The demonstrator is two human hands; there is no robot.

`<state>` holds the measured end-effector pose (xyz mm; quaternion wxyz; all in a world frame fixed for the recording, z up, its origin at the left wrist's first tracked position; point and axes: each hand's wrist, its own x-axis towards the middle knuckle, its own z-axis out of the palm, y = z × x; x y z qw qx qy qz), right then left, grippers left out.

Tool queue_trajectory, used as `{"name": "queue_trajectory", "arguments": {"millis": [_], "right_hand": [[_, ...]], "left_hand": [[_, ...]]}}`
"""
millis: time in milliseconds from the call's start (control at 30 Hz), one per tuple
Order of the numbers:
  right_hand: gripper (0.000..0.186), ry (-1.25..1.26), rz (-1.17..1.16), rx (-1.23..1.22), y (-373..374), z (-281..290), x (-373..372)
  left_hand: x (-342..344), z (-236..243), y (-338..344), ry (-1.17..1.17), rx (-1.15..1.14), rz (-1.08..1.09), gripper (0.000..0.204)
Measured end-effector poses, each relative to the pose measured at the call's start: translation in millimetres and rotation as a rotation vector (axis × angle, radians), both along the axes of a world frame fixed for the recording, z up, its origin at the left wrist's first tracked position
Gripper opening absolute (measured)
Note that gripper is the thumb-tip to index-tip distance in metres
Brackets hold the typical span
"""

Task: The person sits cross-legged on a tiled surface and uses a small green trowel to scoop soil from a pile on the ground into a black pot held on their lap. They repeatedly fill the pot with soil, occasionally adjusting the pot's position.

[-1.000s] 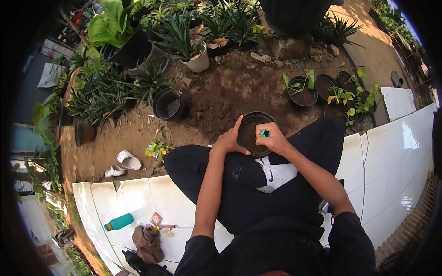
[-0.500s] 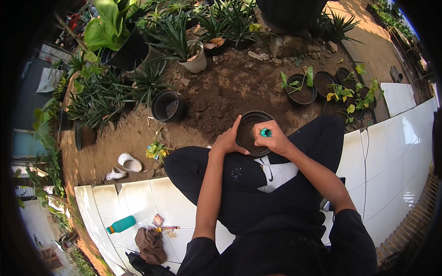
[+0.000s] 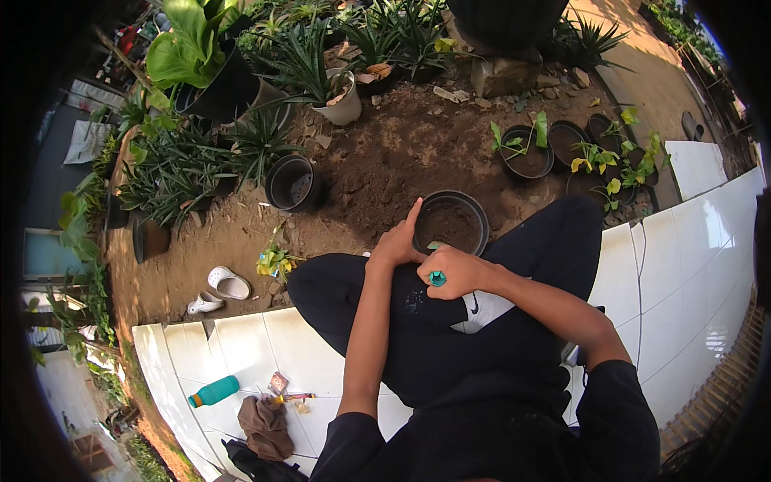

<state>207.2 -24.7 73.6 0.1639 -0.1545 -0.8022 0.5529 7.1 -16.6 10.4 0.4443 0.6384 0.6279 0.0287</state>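
Observation:
My left hand [image 3: 396, 241] grips the left side of a black pot [image 3: 470, 217] with dark soil inside, its index finger stretched up along the rim. My right hand [image 3: 454, 273] is closed round a green tool [image 3: 437, 278], just below the pot's near rim; the tool's top shows out of my fist and its far end points toward the soil, partly hidden. The pot rests by my crossed legs, in dark trousers, at the edge of a patch of loose soil [image 3: 377, 169].
Black pots [image 3: 291, 183] stand left and at the right with seedlings [image 3: 594, 161]. Leafy plants and a white pot [image 3: 344, 108] line the back. White clogs [image 3: 229, 283] lie left; a teal bottle [image 3: 215, 390] and brown cloth [image 3: 265, 430] lie on white tiles [image 3: 683, 265] around me.
My right hand has moved down and left, out from over the pot to its near rim, with the green tool. My left hand stays at the pot's side, which shows slightly higher.

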Motion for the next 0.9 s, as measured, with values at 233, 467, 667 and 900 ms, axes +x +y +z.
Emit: {"name": "queue_trajectory", "arguments": {"millis": [233, 467, 667, 900], "right_hand": [[0.015, 0.029, 0.087, 0.154, -12, 24, -2], [0.018, -0.082, -0.018, 0.114, 6, 9, -8], [0.014, -0.166, 0.103, 0.021, 1, 8, -3], [0.013, -0.120, 0.175, 0.112, -12, 24, -5]], "left_hand": [[-2, -5, -1, 0.017, 0.008, 0.002, 0.148], [-7, -32, -5, 0.043, 0.141, -0.018, 0.148], [-4, -24, -4, 0.036, 0.099, -0.038, 0.149], [-3, -7, -1, 0.018, -0.015, -0.009, 0.148]]}}
